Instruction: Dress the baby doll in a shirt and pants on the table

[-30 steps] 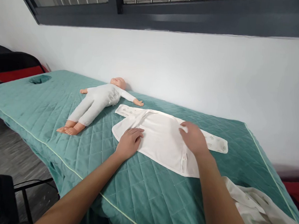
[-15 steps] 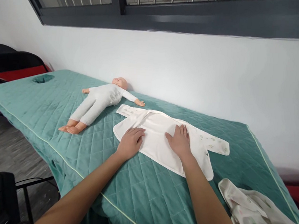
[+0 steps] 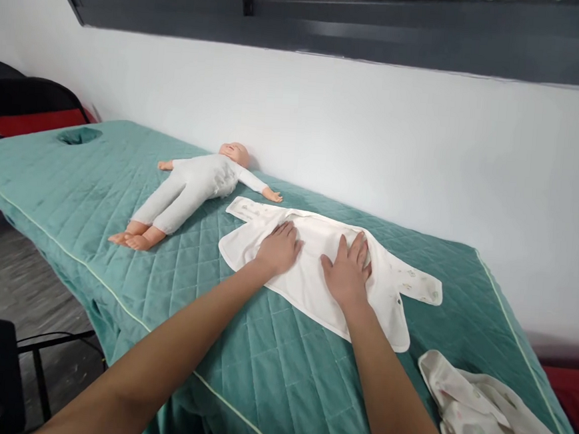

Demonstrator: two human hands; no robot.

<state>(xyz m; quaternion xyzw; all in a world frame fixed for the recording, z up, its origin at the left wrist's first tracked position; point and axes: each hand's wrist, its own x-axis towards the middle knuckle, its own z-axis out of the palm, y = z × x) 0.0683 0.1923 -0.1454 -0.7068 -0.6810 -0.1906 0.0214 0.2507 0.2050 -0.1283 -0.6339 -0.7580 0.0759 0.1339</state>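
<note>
A white baby garment (image 3: 315, 272) lies spread flat on the teal quilted table cover (image 3: 117, 243). My left hand (image 3: 280, 246) rests palm down on its left half, fingers stretched out. My right hand (image 3: 349, 268) lies flat on its middle, fingers spread. One sleeve (image 3: 417, 285) with a faint print sticks out to the right. A baby doll (image 3: 192, 186) in a white suit lies on its back to the left of the garment, head toward the wall.
A crumpled printed cloth (image 3: 484, 419) lies at the table's near right corner. The white wall runs behind the table under a dark window frame. A face hole (image 3: 79, 135) sits at the table's far left end. Dark chairs stand at the left.
My left hand has slid from the garment's near left edge up onto its middle. My right hand went from holding a flap to lying flat, and the garment's right flap is now laid open.
</note>
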